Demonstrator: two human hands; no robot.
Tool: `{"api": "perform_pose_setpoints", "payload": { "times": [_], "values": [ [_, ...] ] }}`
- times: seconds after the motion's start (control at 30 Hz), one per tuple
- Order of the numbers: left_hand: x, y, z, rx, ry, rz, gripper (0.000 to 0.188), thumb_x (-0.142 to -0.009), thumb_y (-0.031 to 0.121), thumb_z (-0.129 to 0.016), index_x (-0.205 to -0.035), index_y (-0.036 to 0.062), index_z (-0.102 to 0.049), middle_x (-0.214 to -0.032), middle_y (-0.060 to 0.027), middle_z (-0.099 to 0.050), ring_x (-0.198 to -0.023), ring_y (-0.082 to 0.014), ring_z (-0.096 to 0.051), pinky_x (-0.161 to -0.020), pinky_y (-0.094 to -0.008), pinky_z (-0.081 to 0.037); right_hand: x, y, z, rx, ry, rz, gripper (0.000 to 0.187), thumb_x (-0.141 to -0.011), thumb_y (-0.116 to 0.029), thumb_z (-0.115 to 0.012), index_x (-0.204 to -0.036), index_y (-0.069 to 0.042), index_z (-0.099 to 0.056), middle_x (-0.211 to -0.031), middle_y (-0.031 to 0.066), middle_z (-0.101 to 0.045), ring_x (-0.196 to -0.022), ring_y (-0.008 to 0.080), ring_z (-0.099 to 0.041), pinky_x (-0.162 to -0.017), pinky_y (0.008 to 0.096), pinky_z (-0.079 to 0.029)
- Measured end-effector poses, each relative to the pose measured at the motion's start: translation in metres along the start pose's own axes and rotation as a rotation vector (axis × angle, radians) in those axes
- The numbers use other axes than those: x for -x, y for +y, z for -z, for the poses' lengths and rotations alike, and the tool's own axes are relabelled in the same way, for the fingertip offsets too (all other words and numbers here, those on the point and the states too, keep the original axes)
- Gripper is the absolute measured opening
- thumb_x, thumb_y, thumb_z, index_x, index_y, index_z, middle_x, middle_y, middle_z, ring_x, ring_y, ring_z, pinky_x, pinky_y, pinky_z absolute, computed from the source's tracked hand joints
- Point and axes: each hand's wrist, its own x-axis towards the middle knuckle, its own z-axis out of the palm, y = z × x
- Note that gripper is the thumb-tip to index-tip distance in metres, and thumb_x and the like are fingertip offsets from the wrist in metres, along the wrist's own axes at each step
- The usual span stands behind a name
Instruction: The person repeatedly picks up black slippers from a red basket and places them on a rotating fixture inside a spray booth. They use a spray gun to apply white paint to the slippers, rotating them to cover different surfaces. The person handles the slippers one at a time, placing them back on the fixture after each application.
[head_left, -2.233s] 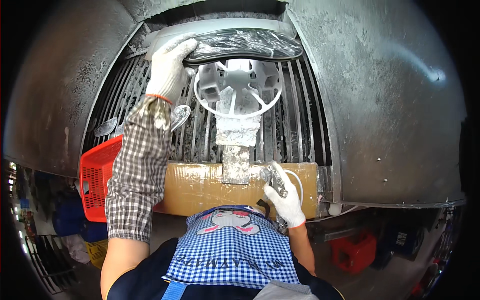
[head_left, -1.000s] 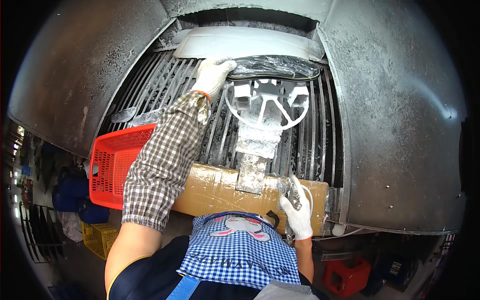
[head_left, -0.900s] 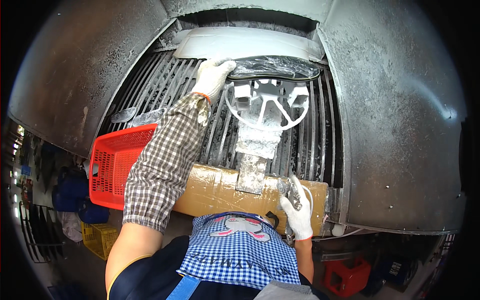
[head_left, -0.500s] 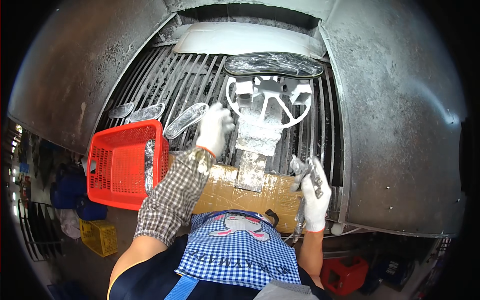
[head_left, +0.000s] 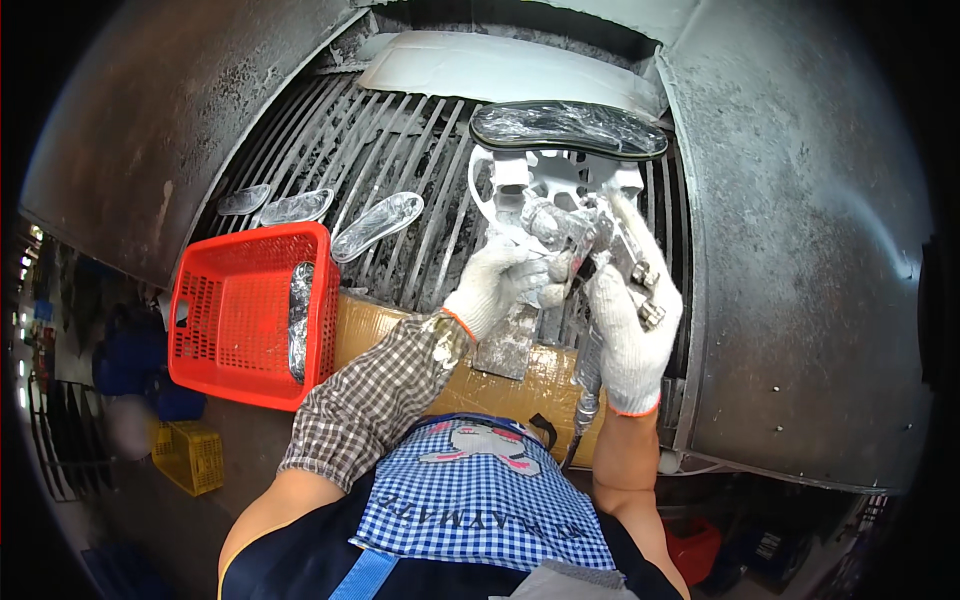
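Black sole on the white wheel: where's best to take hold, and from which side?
Probably pinch the black sole by its rounded left end, from the left: that end juts past the white block beneath, while the spray gun crowds the near side.

gap over slats (head_left: 400, 150) — silvery sole (head_left: 378, 227) left, spoked wheel (head_left: 560, 170) right, hands (head_left: 490, 287) (head_left: 640, 335) crowding wheel's near side

Grey metal spray gun (head_left: 602, 232), aloft over slatted grate (head_left: 400, 150).

Workshop with slatted metal grille (head_left: 392, 152)
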Motion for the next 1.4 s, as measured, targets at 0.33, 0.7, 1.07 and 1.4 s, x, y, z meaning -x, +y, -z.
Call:
{"api": "perform_pose_setpoints", "payload": {
  "times": [0.33, 0.7, 1.07, 1.4],
  "values": [
    [-0.014, -0.018, 0.003, 0.156, 0.002, -0.082, 0.048, -0.103, 0.009, -0.058, -0.148, -0.0063, -0.051, -0.14, -0.023, -0.066, -0.122, -0.0372, -0.071, -0.105, -0.0579, -0.06, -0.009, 0.019, 0.017, 0.122, 0.162, -0.016, 0.054, -0.108, -0.009, -0.067, -0.157, 0.008, -0.052, -0.126, 0.0136, -0.072, -0.106, 0.0134, -0.068, -0.095, 0.0286, -0.055],
    [-0.009, -0.016, -0.001, 0.15, 0.018, -0.048, 0.048, -0.099, 0.004, -0.06, -0.145, -0.0102, -0.052, -0.137, -0.026, -0.067, -0.12, -0.0399, -0.07, -0.107, -0.0595, -0.059, -0.007, 0.015, 0.016, 0.111, 0.346, -0.005, 0.055, -0.11, -0.008, -0.065, -0.161, 0.006, -0.048, -0.1, 0.0064, -0.074, -0.077, 0.0066, -0.065, -0.07, 0.0235, -0.055],
    [-0.006, -0.013, -0.005, 0.162, 0.026, -0.037, 0.051, -0.098, 0.003, -0.059, -0.147, -0.0111, -0.051, -0.143, -0.0277, -0.064, -0.13, -0.0431, -0.065, -0.112, -0.0628, -0.055, -0.005, 0.018, 0.019, 0.081, 0.246, -0.009, 0.056, -0.109, -0.006, -0.064, -0.161, 0.006, -0.047, -0.107, 0.0064, -0.074, -0.083, 0.0063, -0.065, -0.074, 0.0233, -0.056],
    [0.0, 0.005, -0.016, 0.168, -0.035, 0.032, 0.045, -0.102, 0.003, -0.059, -0.145, -0.0109, -0.053, -0.139, -0.0273, -0.067, -0.121, -0.0356, -0.071, -0.109, -0.0499, -0.06, -0.011, 0.015, 0.029, 0.063, 0.426, 0.008, 0.054, -0.111, -0.01, -0.064, -0.161, 0.005, -0.048, -0.097, 0.0069, -0.073, -0.075, 0.0084, -0.064, -0.067, 0.0249, -0.055]
  ]
}}
